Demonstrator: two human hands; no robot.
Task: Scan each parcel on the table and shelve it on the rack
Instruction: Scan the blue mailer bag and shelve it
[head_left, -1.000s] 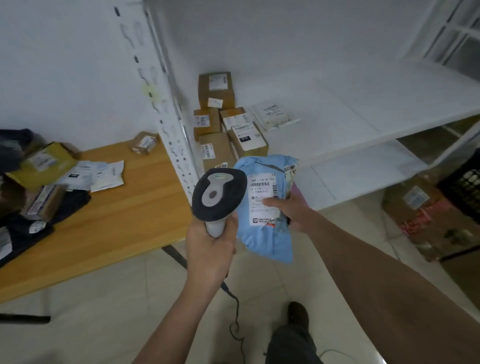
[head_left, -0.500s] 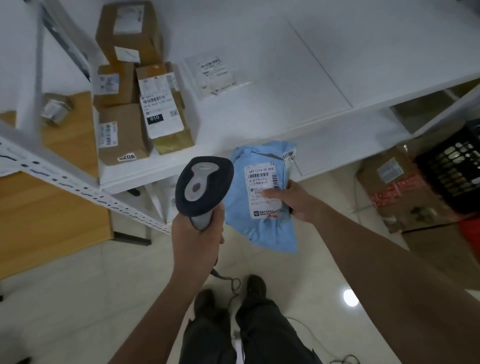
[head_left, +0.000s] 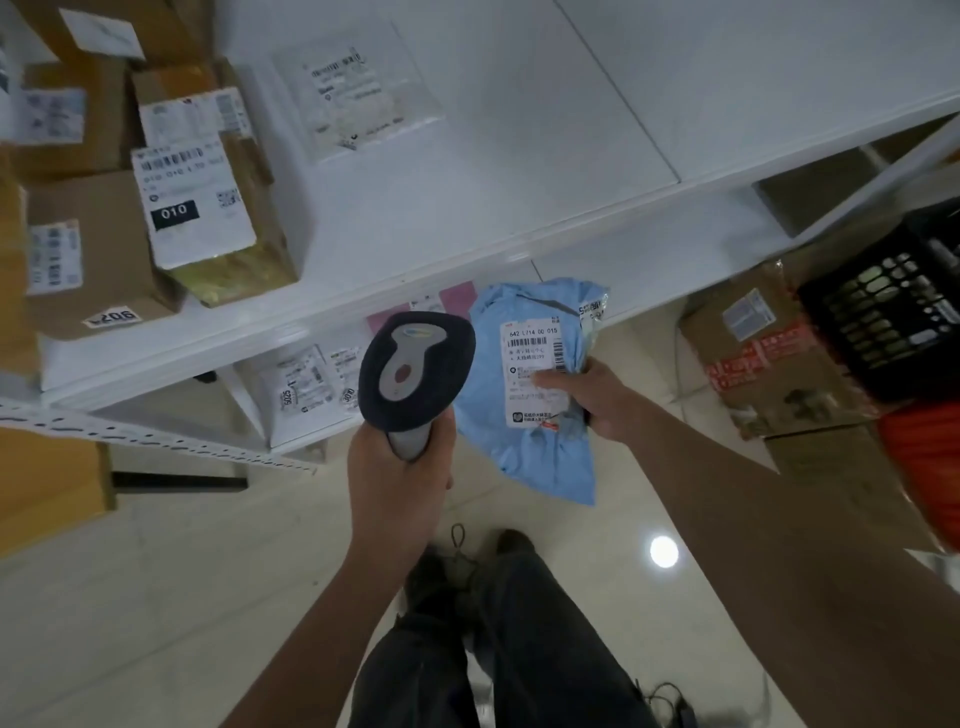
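Fingers (head_left: 550, 378) of right hand (head_left: 597, 397) pinching blue parcel (head_left: 535, 415) below shelf (head_left: 467, 244) front edge; left hand (head_left: 397, 483) gripping scanner (head_left: 415, 369). Scanning label (head_left: 535, 382): thumb covering part, better shifting clear, aiming squarely.

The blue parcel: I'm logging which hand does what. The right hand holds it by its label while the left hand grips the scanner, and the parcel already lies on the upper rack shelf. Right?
Not quite. The head view shows the blue parcel held in the air in front of the rack, not on a shelf. The right hand does hold it by its label and the left hand grips the scanner.
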